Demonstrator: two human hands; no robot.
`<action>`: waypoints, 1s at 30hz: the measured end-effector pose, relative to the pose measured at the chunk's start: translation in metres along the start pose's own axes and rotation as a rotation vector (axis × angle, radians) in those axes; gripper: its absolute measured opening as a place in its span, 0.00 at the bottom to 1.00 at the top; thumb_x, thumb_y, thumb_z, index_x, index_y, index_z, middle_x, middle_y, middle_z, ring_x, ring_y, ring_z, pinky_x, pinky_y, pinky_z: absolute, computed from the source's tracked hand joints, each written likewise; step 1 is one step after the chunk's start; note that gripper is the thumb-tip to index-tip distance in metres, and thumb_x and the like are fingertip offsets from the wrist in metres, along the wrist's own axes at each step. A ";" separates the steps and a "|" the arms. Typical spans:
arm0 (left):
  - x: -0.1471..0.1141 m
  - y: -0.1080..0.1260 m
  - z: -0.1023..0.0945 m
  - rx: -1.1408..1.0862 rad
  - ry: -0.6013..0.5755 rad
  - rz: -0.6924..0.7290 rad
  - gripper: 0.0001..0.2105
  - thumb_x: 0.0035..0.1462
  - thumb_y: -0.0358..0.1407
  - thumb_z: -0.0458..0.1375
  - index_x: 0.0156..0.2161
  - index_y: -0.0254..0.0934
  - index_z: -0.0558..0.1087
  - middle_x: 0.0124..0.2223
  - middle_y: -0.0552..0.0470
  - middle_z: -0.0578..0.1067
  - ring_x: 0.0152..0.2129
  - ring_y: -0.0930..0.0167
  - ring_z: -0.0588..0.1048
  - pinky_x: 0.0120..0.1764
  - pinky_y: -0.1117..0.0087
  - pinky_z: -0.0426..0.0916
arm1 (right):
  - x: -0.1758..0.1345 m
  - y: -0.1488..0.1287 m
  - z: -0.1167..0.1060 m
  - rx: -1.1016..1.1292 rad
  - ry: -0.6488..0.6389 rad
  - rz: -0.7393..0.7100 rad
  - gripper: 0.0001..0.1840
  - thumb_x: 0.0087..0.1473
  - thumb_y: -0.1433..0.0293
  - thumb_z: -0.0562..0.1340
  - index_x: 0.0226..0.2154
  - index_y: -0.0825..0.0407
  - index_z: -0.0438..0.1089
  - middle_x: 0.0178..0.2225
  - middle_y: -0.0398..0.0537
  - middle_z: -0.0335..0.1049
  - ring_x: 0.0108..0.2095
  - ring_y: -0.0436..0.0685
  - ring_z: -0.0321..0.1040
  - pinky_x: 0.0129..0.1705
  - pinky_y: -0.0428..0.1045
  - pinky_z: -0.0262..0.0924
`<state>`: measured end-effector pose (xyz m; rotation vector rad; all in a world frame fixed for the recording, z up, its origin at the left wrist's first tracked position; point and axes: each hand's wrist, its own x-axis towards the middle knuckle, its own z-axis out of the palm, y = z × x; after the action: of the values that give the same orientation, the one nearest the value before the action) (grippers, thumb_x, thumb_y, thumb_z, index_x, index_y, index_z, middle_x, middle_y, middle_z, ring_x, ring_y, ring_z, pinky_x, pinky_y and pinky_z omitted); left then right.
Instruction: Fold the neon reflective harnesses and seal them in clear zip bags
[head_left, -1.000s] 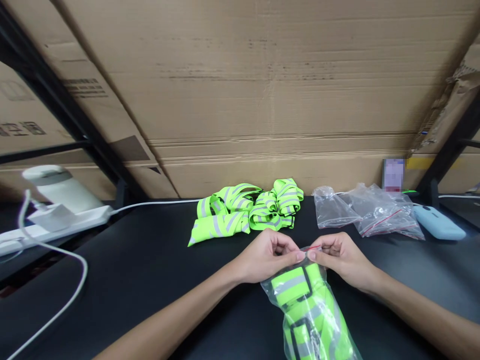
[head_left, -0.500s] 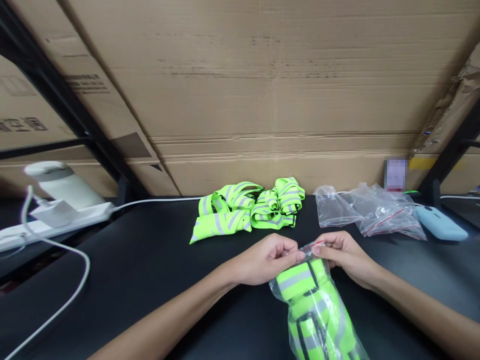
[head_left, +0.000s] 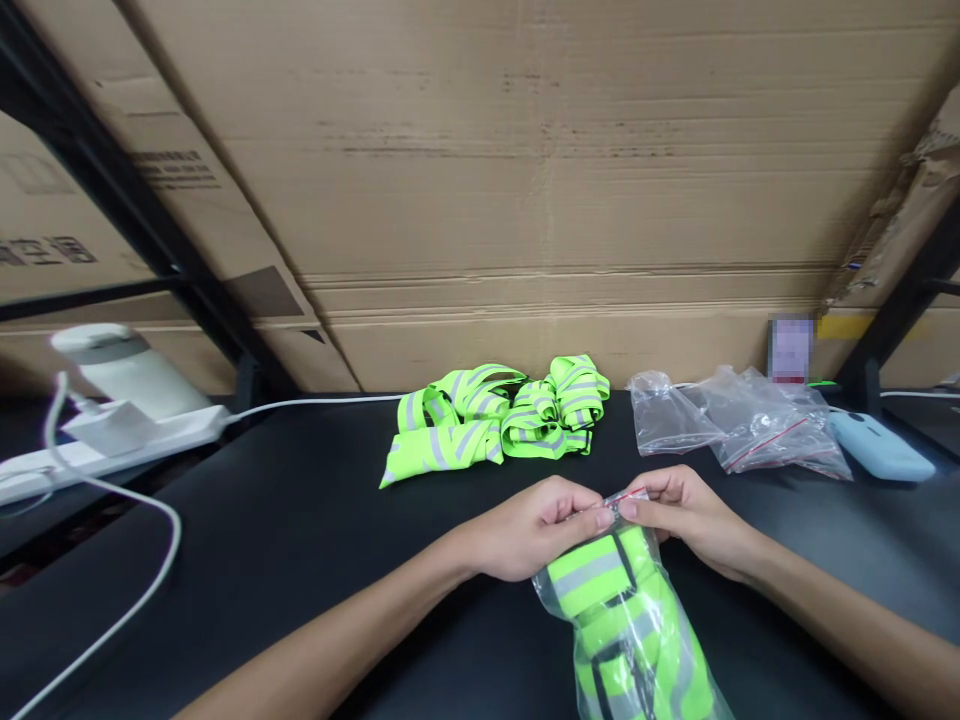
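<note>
A clear zip bag [head_left: 556, 597] with a red seal line at its top lies in front of me. Inside it is a folded neon-green reflective garment [head_left: 592, 575] with grey stripes and black trim, cut off by the lower edge of the view. My left hand [head_left: 541, 525] pinches the bag's top edge between thumb and fingers. Close beside it, my right hand [head_left: 679, 515] pinches the same edge near the red line. The two thumbs almost touch.
Several rolled neon-green reflective strips [head_left: 450, 440] lie by the cardboard wall [head_left: 570, 200]. Clear plastic bags [head_left: 772, 420] and a light-blue case-like object [head_left: 881, 447] are at right. A white bottle [head_left: 139, 370], power strip [head_left: 180, 430] and cable [head_left: 169, 560] are at left.
My right thumb has slid left along the bag's top edge, closer to my left thumb. My left hand and the bag's top have come slightly down.
</note>
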<state>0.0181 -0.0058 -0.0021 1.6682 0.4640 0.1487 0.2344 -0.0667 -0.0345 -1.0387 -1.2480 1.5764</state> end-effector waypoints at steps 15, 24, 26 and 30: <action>0.005 -0.008 -0.007 0.072 0.036 0.012 0.24 0.64 0.55 0.53 0.28 0.35 0.63 0.25 0.59 0.58 0.22 0.76 0.56 0.25 0.75 0.52 | 0.001 0.006 0.006 -0.197 -0.056 -0.085 0.24 0.54 0.49 0.69 0.35 0.55 0.81 0.23 0.42 0.66 0.23 0.46 0.55 0.25 0.43 0.53; 0.013 -0.022 -0.001 0.063 0.250 0.146 0.25 0.65 0.55 0.52 0.27 0.37 0.59 0.24 0.61 0.54 0.20 0.77 0.52 0.23 0.75 0.48 | 0.003 0.006 0.000 -0.088 0.005 -0.001 0.25 0.58 0.48 0.66 0.39 0.54 0.78 0.27 0.43 0.70 0.25 0.46 0.63 0.25 0.41 0.55; 0.012 -0.023 -0.006 0.073 0.269 0.160 0.24 0.65 0.53 0.52 0.26 0.36 0.60 0.23 0.60 0.55 0.20 0.77 0.53 0.23 0.75 0.49 | 0.002 0.005 -0.002 -0.074 -0.013 0.000 0.22 0.56 0.51 0.68 0.41 0.53 0.78 0.30 0.44 0.75 0.27 0.48 0.68 0.28 0.42 0.59; 0.012 -0.023 -0.011 0.061 0.231 0.127 0.21 0.65 0.49 0.53 0.26 0.35 0.62 0.24 0.59 0.58 0.22 0.76 0.55 0.26 0.74 0.52 | 0.000 0.005 -0.001 -0.066 -0.071 -0.024 0.19 0.54 0.57 0.72 0.43 0.52 0.80 0.37 0.49 0.80 0.33 0.52 0.75 0.39 0.46 0.65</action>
<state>0.0204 0.0112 -0.0243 1.7492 0.5402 0.4283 0.2348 -0.0672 -0.0398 -1.0129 -1.3631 1.5751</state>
